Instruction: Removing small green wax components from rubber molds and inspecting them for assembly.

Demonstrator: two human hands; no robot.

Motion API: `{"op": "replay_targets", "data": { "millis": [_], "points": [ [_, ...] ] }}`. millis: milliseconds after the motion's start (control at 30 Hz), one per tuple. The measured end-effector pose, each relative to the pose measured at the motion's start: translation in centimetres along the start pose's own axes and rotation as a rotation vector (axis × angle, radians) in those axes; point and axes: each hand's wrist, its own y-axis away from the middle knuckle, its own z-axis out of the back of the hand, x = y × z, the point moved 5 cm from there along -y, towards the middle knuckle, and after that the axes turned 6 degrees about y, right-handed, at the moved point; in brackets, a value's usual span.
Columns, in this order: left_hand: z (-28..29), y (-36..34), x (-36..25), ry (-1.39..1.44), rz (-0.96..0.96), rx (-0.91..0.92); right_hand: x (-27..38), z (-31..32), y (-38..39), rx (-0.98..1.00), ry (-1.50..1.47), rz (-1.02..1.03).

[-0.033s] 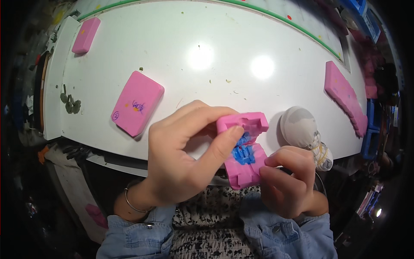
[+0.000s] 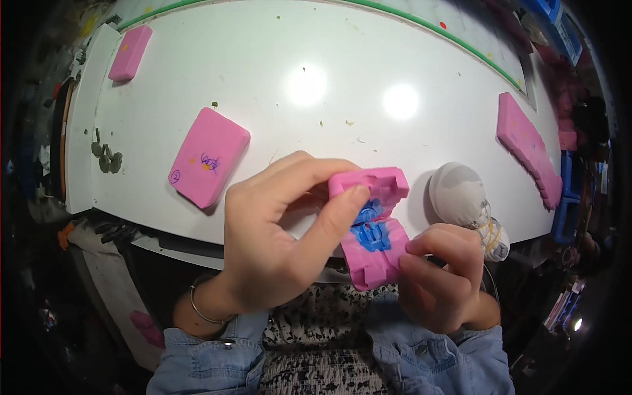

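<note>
A pink two-part mould (image 2: 378, 261) is folded apart in front of me, with blue patches (image 2: 373, 236) in the hollows of both halves. My left hand (image 2: 280, 230) grips the upper half, its thumb along the inner side and its fingers behind. The fingertips of my right hand (image 2: 440, 273) pinch the right edge of the lower half. Whether the blue is a coating or a separate piece inside, I cannot tell. Just right of the mould, a round pouch of pale cloth (image 2: 457, 194) lies on the table, its neck bound with rubber bands (image 2: 491, 232).
A pink block with pen marks (image 2: 209, 158) lies left of my hands on the white table (image 2: 276, 85). A smaller pink block (image 2: 131, 54) sits at the far left, and a long pink slab (image 2: 526, 148) at the right. Small greenish scraps (image 2: 107, 158) lie near the left edge.
My left thumb has slid slightly left along the upper half, and more blue shows there. The right hand keeps its pinch.
</note>
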Motion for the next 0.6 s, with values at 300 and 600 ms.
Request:
{"op": "replay_targets", "data": {
  "millis": [300,600],
  "points": [
    [0.2,-1.0,1.7,0.197,0.275,-0.088,-0.4,-0.1,0.2,-0.03,-0.061,-0.052],
    [0.5,-1.4,1.9,0.141,0.215,-0.029,-0.5,0.1,-1.2,0.193,0.043,-0.323]
  ]
}}
